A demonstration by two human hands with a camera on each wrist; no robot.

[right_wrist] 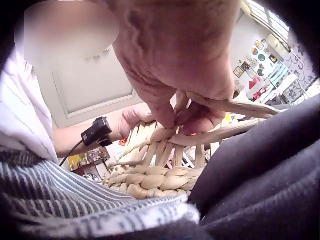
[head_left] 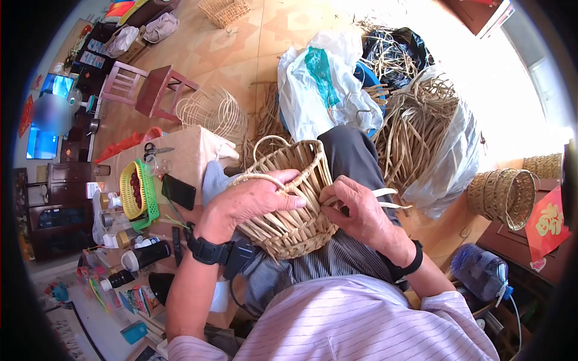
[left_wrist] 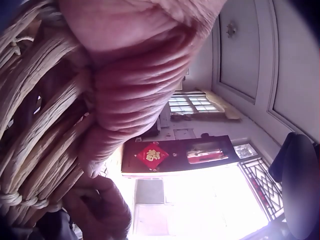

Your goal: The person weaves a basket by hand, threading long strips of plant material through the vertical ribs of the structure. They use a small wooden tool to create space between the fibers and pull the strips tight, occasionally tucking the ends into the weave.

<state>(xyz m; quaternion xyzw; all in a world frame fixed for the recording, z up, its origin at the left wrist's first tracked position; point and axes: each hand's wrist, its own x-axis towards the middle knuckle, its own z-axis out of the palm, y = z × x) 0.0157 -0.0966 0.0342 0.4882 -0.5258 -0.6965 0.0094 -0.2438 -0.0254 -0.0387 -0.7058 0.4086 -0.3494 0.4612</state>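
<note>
A woven straw basket (head_left: pixel 283 231) with loop handles lies tilted on the person's lap. My left hand (head_left: pixel 253 197) grips its side, under one handle loop, with the thumb lying across the upright stakes. In the left wrist view the slanting stakes (left_wrist: pixel 42 100) run close beside that palm. My right hand (head_left: pixel 360 210) pinches a flat straw strand (head_left: pixel 385 192) against the basket's wall; its fingertips meet the weave in the right wrist view. Two strand ends stick out past this hand. A braided band (right_wrist: pixel 155 180) shows low on the basket, beneath the open stakes.
A plastic bag of dry straw (head_left: pixel 421 126) lies on the floor ahead, near a white bag (head_left: pixel 319 84) over a blue tub. To the left, a cloth-covered table carries scissors (head_left: pixel 158 148), a phone (head_left: pixel 179 191) and a yellow basket (head_left: pixel 133 192). Finished baskets (head_left: pixel 503 195) stand at right.
</note>
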